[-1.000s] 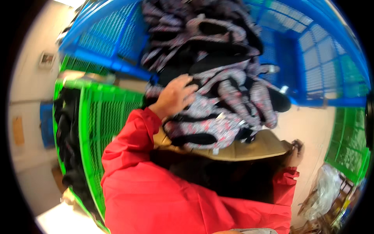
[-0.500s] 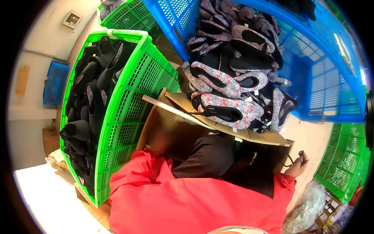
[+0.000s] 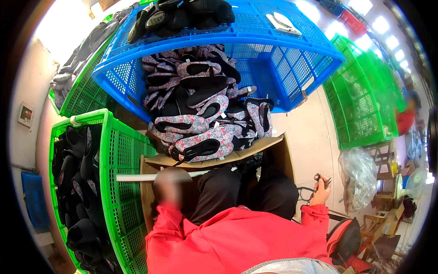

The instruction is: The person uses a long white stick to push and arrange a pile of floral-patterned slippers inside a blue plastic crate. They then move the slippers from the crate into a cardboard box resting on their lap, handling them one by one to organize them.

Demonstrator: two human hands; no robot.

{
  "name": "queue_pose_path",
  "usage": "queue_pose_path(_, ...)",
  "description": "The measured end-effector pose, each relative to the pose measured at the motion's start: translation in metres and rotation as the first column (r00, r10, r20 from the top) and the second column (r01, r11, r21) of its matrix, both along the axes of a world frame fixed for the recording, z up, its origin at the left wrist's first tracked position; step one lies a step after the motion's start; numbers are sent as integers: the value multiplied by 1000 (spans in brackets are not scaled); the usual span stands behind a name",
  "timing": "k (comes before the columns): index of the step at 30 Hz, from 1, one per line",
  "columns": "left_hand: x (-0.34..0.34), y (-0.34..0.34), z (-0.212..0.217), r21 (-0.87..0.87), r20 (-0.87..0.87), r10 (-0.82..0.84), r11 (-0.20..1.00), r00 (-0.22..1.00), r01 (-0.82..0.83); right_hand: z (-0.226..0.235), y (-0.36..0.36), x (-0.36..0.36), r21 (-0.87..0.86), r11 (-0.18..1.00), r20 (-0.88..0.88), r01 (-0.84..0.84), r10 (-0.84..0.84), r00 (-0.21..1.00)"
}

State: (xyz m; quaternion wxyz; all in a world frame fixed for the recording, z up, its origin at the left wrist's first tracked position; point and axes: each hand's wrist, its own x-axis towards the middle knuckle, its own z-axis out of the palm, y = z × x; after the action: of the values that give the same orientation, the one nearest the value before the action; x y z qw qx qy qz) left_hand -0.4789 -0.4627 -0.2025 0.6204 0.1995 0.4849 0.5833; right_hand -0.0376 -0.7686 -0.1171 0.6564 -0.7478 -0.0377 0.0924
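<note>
My right hand (image 3: 321,195) is out to the right, closed around what look like black scissors (image 3: 305,193). Their loops stick out on its left side, and a dark tip shows above the fingers. My left hand (image 3: 172,186) is a blur at the near left, by a white bar (image 3: 132,177) across the open cardboard box (image 3: 153,201); its fingers cannot be made out. Just beyond the box flap (image 3: 237,157), flower-patterned shoes with black linings (image 3: 196,147) spill in a pile from a blue crate lying on its side (image 3: 219,39).
At my left stands a green crate (image 3: 130,192) full of black shoes (image 3: 82,182). More black shoes (image 3: 196,16) rest on the blue crate. Green crates (image 3: 356,100) and a clear plastic bag (image 3: 358,176) are to the right. A person (image 3: 407,114) is at the far right.
My view has turned to the right and lifted, so the shoe pile and crates sit further left and more of the room shows. The right hand still holds the scissors.
</note>
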Motion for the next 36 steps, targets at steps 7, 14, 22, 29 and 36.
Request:
queue_pose_path(7, 6, 19, 217, 487, -271, 54, 869, 961, 88, 55, 35, -15, 103, 959, -23, -264, 268, 963)
queue_pose_path(14, 126, -11, 299, 227, -970, 137, 214, 201, 950, 133, 95, -8, 420, 709, 549, -567, 300, 781)
queue_pose_path(22, 247, 13, 217, 45, -933, 344, -193, 110, 980, 196, 85, 41, -553, 550, 407, -626, 834, 373)
queue_pose_path(29, 363, 76, 184, 149, -871, 374, -417, 318, 897, 167, 127, 74, -802, 336, 191, -494, 928, 321)
queue_pose_path(36, 453, 243, 92, 250, -800, 519, -168, 301, 954, 82, 217, 119, -806, 481, 324, -347, 847, 422)
